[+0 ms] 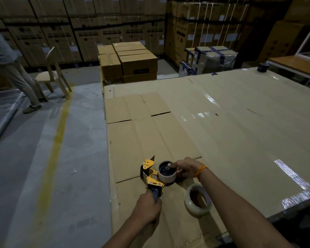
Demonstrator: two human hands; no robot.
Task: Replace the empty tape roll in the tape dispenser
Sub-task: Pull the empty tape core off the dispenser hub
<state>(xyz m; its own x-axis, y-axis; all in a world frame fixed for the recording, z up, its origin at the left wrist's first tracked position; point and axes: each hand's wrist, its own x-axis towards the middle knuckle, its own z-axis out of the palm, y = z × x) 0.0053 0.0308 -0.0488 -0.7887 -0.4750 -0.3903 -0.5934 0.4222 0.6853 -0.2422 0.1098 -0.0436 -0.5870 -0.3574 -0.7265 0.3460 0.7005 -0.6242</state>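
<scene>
A yellow and black tape dispenser [151, 173] lies on its side on a cardboard-covered table [240, 122], near the front left edge. My left hand [147, 209] is closed around its dark handle. An empty brown cardboard roll [167, 174] sits on the dispenser's black hub. My right hand [183, 167] grips that roll from the right, with a fingertip over its top rim. A full roll of clear tape [197, 200] stands tilted on the table just right of the dispenser, beside my right forearm, touched by neither hand.
A flattened cardboard sheet [141, 126] lies under the dispenser. A dark tape roll [263, 67] sits at the table's far right corner. Left of the table runs concrete floor with a yellow line [55, 140], a wooden chair [52, 76] and a standing person [11, 68]. Stacked cartons [131, 61] stand behind.
</scene>
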